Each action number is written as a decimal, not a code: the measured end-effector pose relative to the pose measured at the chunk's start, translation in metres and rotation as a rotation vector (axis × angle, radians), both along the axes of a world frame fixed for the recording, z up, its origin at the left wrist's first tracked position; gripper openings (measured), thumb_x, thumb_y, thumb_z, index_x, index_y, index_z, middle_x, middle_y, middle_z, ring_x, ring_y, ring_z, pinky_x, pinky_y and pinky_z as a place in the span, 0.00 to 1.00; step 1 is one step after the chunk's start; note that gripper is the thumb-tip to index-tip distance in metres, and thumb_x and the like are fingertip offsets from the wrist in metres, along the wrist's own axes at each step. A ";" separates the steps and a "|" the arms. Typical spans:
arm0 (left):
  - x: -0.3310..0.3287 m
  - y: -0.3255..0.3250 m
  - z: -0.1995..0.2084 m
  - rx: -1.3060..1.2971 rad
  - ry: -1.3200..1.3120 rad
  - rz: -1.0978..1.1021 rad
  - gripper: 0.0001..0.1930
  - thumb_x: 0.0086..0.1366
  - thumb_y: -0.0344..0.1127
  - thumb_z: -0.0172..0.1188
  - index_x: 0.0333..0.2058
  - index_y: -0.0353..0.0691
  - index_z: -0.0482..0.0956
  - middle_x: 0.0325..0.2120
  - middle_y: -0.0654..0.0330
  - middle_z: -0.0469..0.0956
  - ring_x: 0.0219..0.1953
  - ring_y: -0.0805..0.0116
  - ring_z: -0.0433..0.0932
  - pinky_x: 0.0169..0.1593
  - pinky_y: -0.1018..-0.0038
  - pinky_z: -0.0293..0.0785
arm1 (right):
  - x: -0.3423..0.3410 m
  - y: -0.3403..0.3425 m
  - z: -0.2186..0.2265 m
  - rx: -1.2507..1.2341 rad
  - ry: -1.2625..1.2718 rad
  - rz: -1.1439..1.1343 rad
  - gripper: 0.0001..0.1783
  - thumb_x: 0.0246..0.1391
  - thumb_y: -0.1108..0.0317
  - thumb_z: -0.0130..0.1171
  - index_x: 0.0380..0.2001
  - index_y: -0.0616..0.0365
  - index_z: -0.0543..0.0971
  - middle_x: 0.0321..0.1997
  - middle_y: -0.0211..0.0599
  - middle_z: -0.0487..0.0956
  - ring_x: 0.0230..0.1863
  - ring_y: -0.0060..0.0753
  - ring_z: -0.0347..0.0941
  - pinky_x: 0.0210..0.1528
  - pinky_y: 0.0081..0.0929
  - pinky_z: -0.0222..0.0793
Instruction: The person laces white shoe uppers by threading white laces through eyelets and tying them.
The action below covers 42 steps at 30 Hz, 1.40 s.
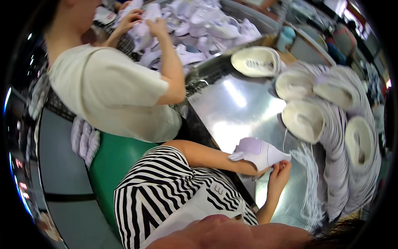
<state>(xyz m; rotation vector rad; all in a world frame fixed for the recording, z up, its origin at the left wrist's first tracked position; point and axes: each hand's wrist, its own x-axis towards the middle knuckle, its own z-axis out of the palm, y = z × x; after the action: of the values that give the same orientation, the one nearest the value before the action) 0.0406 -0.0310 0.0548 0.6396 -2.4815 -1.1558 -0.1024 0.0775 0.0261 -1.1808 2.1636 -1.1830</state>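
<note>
A pale lilac and white shoe upper (253, 152) is held up over the metal table, close to my body. My left hand (261, 171) is under and behind it, mostly hidden, with the upper resting over it. At the upper's pointed right end, my right hand (280, 173) has its thumb and fingers pinched together on the edge. A thin white lace (285, 140) rises from the upper near that end. Just right of my right hand, a bundle of loose white laces (306, 182) hangs over the table.
Long nested stacks of shoe uppers (336, 166) line the table's right side. One cream upper (256, 62) lies at the far edge of the metal table (236, 99). A co-worker in a pale shirt (112, 91) handles shoes at a heaped bin (207, 25), far left.
</note>
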 end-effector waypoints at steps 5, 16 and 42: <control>0.005 -0.010 -0.059 0.481 0.310 0.230 0.18 0.63 0.46 0.59 0.43 0.38 0.79 0.37 0.55 0.82 0.40 0.61 0.80 0.44 0.69 0.75 | -0.013 0.003 0.023 0.101 0.192 0.228 0.12 0.62 0.72 0.53 0.48 0.63 0.71 0.30 0.44 0.81 0.31 0.40 0.78 0.36 0.33 0.70; 0.015 -0.042 -0.012 0.695 0.107 0.218 0.25 0.61 0.58 0.65 0.30 0.36 0.82 0.19 0.64 0.81 0.24 0.74 0.80 0.35 0.76 0.77 | -0.032 -0.006 -0.004 -0.215 -0.435 -0.081 0.23 0.46 0.77 0.71 0.45 0.64 0.73 0.44 0.40 0.76 0.45 0.29 0.74 0.50 0.24 0.70; 0.006 -0.105 -0.086 0.432 0.178 0.291 0.22 0.47 0.48 0.68 0.37 0.37 0.84 0.37 0.46 0.83 0.42 0.52 0.81 0.48 0.64 0.76 | -0.039 -0.083 -0.016 -0.193 -0.367 -0.045 0.20 0.48 0.73 0.70 0.43 0.64 0.74 0.40 0.36 0.77 0.39 0.25 0.73 0.46 0.21 0.69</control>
<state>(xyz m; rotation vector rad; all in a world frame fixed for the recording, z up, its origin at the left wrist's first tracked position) 0.0462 -0.1361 -0.0313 0.9291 -1.9236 -1.5614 -0.1416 -0.0051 0.0096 -0.9034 1.8424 -1.5218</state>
